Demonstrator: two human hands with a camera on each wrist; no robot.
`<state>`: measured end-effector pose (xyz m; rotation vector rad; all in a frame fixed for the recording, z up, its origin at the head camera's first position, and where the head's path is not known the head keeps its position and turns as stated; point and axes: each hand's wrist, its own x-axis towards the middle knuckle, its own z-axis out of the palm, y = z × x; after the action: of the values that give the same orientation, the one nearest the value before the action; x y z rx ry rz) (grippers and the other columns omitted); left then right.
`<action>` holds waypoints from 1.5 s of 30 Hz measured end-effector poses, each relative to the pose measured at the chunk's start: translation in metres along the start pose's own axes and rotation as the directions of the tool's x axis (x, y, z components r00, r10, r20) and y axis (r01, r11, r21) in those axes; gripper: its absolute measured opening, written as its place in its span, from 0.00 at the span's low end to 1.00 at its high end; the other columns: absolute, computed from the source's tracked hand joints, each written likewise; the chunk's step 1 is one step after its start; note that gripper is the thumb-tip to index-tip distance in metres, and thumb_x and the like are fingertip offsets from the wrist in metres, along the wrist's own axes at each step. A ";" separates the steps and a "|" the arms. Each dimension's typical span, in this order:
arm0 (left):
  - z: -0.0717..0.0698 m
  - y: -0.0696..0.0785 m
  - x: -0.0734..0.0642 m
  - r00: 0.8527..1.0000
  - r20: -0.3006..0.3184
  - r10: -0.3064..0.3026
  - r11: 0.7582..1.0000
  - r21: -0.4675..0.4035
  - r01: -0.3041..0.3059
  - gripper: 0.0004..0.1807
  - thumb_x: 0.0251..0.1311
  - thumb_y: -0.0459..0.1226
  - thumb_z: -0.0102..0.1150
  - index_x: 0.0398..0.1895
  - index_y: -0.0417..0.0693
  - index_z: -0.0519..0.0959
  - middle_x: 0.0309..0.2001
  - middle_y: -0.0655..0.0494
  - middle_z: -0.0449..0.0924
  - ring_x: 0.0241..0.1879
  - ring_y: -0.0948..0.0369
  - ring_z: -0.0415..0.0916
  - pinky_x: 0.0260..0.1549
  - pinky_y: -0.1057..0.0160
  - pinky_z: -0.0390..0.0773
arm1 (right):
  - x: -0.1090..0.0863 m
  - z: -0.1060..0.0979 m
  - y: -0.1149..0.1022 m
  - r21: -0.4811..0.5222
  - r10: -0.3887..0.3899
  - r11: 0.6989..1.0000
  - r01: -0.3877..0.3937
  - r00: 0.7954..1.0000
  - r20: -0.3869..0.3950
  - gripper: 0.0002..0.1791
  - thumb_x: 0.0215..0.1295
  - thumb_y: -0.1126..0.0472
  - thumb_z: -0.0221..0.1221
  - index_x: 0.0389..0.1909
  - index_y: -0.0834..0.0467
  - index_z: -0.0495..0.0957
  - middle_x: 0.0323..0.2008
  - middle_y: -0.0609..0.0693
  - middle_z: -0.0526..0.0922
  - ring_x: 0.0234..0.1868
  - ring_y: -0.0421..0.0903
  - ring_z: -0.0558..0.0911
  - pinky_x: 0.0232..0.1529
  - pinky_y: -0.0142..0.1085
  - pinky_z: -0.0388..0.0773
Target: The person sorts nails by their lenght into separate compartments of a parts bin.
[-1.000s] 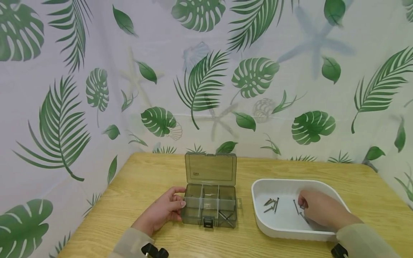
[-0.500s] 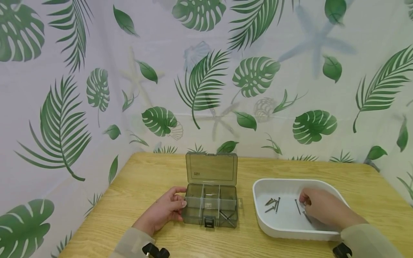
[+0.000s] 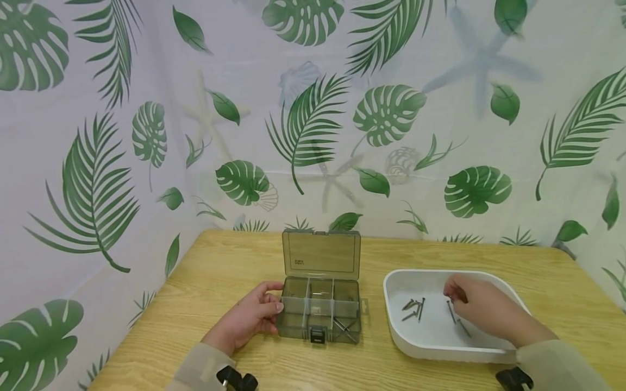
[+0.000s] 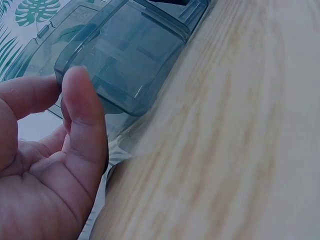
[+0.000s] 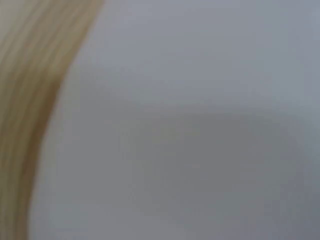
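- Left hand (image 3: 246, 320): I see its fingers (image 4: 82, 115) curled against the left wall of the compartment box (image 3: 319, 316), lid upright, on the bench (image 3: 215, 271).
- Right hand (image 3: 481, 310): inside the white tray (image 3: 391, 304), over loose screws (image 3: 413, 309); I cannot tell whether its fingers grasp one.
- Right wrist view: blurred tray surface only.

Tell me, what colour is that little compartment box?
The compartment box is translucent smoky grey; the head view shows it best.

Smoky clear compartment box (image 3: 320, 312) — lid upright — lies left of white tray (image 3: 430, 345) holding loose nails (image 3: 413, 309).
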<state>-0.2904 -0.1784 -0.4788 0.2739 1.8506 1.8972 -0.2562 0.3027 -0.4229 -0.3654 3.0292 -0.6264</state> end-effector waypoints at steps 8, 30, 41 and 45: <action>0.001 0.002 -0.001 1.000 0.003 0.005 1.000 0.003 -0.005 0.33 0.73 0.35 0.57 0.75 0.42 0.56 0.36 0.52 0.70 0.29 0.59 0.69 0.29 0.60 0.82 | 0.003 -0.007 -0.033 0.087 -0.036 0.996 0.036 0.999 0.008 0.11 0.69 0.68 0.58 0.50 0.58 0.81 0.35 0.45 0.79 0.34 0.44 0.73 0.32 0.38 0.72; 0.003 0.005 -0.003 1.000 -0.004 0.011 1.000 0.012 -0.011 0.30 0.74 0.32 0.54 0.74 0.41 0.57 0.36 0.52 0.70 0.30 0.60 0.68 0.29 0.62 0.81 | 0.024 0.010 -0.116 0.197 -0.221 0.954 0.225 0.974 -0.042 0.09 0.73 0.65 0.57 0.48 0.52 0.83 0.34 0.41 0.79 0.32 0.40 0.75 0.34 0.38 0.75; 0.003 0.005 -0.001 1.000 -0.001 0.013 1.000 0.005 -0.013 0.31 0.73 0.33 0.56 0.74 0.41 0.57 0.36 0.52 0.70 0.29 0.60 0.68 0.29 0.61 0.81 | 0.046 0.023 -0.147 0.190 -0.194 0.963 0.193 0.981 -0.014 0.10 0.72 0.66 0.57 0.49 0.54 0.83 0.32 0.42 0.78 0.30 0.43 0.73 0.33 0.40 0.73; 0.003 0.004 -0.001 1.000 0.000 0.014 1.000 0.001 -0.014 0.31 0.73 0.34 0.57 0.74 0.41 0.57 0.36 0.52 0.70 0.29 0.60 0.68 0.29 0.61 0.81 | 0.054 0.026 -0.155 0.177 -0.168 0.971 0.163 0.986 0.012 0.11 0.72 0.66 0.58 0.50 0.54 0.83 0.35 0.44 0.80 0.31 0.43 0.74 0.33 0.40 0.74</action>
<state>-0.2892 -0.1762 -0.4746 0.2877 1.8547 1.9050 -0.2724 0.1416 -0.3847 -0.6170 2.9089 -0.8827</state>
